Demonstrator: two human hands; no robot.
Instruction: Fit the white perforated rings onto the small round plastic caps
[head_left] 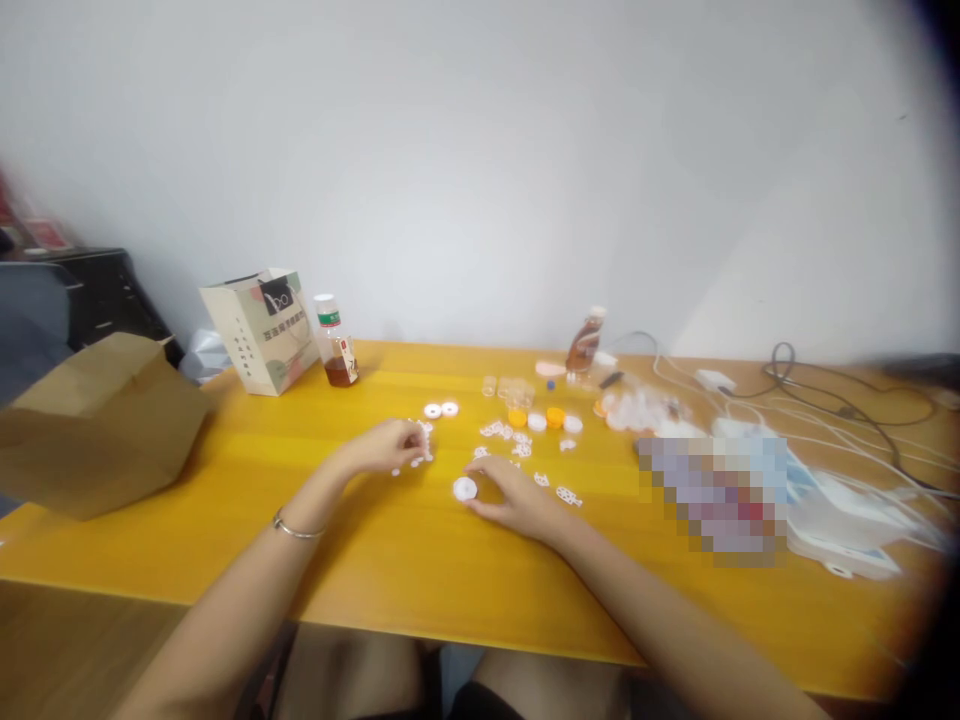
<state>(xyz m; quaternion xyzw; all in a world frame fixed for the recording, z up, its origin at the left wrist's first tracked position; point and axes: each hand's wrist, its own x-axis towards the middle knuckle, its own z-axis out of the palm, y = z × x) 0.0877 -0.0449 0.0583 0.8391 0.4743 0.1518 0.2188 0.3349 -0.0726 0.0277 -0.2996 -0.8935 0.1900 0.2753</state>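
Note:
My left hand [390, 446] rests on the yellow table [390, 560], fingers curled around a few small white plastic pieces [421, 452]. A thin bracelet circles that wrist. My right hand [516, 495] lies flat to the right, thumb and fingers pinching a round white cap [465, 489] on the tabletop. More small white pieces [517, 440] are scattered just beyond both hands. Two white rings [441, 409] sit farther back. A row of orange and white caps [546, 420] stands behind the scatter.
A paper bag [266, 330] and a bottle of brown liquid [336, 342] stand at the back left. A brown bag [97, 420] lies at the far left. A second bottle [585, 342], white cables [825, 420] and white boxes [840, 520] fill the right.

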